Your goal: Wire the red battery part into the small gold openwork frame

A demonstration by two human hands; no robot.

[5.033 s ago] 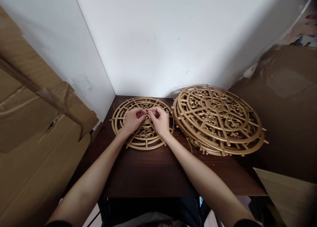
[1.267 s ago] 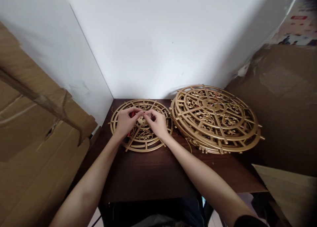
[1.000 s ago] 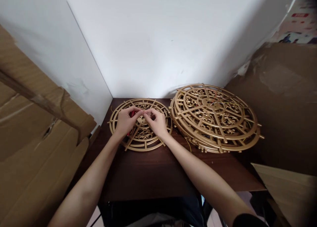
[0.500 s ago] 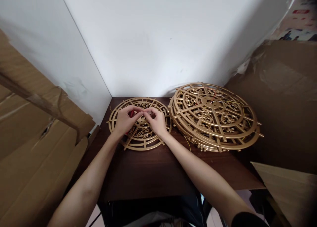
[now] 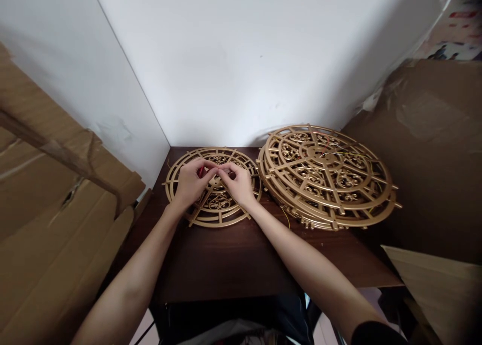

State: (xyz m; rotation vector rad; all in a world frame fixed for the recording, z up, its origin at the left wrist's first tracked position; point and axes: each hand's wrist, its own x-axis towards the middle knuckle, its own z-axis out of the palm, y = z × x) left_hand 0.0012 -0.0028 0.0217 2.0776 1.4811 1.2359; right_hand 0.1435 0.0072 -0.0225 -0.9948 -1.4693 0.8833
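Observation:
A round gold openwork frame lies flat on the dark brown table. Over its centre, my left hand and my right hand meet fingertip to fingertip, each closed in a pinch. What the fingertips grip is too small to make out. A red object shows in the curl of my left hand, its kind hidden by the fingers. To the right, a tilted stack of similar larger-looking gold frames rises, with thin red, white and yellow wires on top.
The dark brown table ends near my lap. A white wall panel closes off the back. Cardboard stands along the left, and a large cardboard box on the right. A yellow wire hangs out beside the stack.
Both hands stay pinched together over the frame's centre, with only slight finger movement. The whole view has shifted very slightly.

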